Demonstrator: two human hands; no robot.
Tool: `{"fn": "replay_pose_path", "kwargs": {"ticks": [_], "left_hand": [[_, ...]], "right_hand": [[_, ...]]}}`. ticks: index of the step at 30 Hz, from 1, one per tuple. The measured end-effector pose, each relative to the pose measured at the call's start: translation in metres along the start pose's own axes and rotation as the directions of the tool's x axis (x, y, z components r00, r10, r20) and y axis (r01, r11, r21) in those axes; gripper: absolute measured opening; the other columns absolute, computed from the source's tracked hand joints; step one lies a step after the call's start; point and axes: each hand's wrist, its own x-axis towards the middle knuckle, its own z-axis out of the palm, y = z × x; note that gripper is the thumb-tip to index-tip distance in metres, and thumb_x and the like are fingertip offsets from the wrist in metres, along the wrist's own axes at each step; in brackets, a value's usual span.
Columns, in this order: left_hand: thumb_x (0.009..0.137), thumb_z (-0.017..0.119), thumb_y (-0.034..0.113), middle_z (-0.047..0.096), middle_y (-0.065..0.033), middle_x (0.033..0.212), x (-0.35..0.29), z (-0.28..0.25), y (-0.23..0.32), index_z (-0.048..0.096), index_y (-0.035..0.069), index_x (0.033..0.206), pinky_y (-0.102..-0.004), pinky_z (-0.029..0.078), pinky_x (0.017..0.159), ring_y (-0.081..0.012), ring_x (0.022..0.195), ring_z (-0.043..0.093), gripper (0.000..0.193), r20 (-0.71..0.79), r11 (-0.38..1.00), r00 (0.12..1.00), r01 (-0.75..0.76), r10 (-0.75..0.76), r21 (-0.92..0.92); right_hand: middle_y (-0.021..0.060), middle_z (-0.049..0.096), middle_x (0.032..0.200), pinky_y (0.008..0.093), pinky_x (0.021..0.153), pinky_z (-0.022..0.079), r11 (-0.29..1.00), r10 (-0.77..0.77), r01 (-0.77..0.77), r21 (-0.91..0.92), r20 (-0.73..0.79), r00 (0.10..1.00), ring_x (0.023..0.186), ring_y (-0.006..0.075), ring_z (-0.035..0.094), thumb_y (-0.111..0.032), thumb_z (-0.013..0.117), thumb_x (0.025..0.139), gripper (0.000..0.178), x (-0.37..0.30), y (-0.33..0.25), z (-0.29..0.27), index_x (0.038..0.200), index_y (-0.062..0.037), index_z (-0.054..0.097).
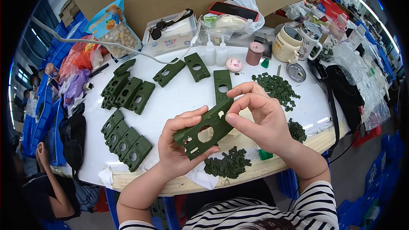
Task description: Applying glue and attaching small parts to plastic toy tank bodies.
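Note:
A dark green plastic part point(218, 127) with a round hole and smaller slots is held tilted above the table's near middle. My left hand point(174, 147) grips its lower left end, thumb beneath and fingers along the far edge. At its upper right end, the thumb and fingers of my right hand point(257, 117) close on the edge; whether a small piece is between them I cannot tell. Just beyond lies a similar green part point(222, 79). Small dark green pieces point(228, 163) are heaped below my hands, with another heap point(277, 87) past my right hand.
More green parts stand in rows point(126, 142) at left, and two lie point(197, 67) farther back. White squeeze bottles point(210, 53), a pink tin point(254, 54) and mugs point(287, 44) line the back. A white cable point(106, 42) crosses the left side. Another person's arm point(53, 183) is at far left.

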Motion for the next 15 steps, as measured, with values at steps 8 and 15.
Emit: {"fn": "replay_pose_path", "kwargs": {"ticks": [8,15], "left_hand": [[0.066,0.082,0.009,0.044,-0.025,0.128,0.0003,-0.0041,-0.0014,0.039,0.003,0.121,-0.0342,0.05,0.093,-0.0265,0.117,0.051,0.069,0.07,0.986,0.996,-0.071,0.06,0.152],[0.066,0.082,0.01,0.046,-0.0257,0.127,-0.0005,-0.0035,-0.0045,0.039,0.003,0.12,-0.0348,0.049,0.094,-0.0271,0.118,0.05,0.07,0.063,0.986,0.995,-0.091,0.082,0.139]], "right_hand": [[0.0082,0.052,0.103,0.0289,0.09,0.036,0.999,0.01,-0.011,0.045,0.021,1.0,0.099,0.0147,0.049,-0.011,0.069,0.079,0.011,0.0011,0.0022,0.0009,0.082,-0.002,0.065],[0.008,0.051,0.102,0.0285,0.09,0.035,0.996,0.033,-0.035,0.086,0.023,0.999,0.1,0.0141,0.047,-0.009,0.069,0.078,0.01,0.0006,0.0009,0.0016,0.082,-0.0006,0.065]]}}
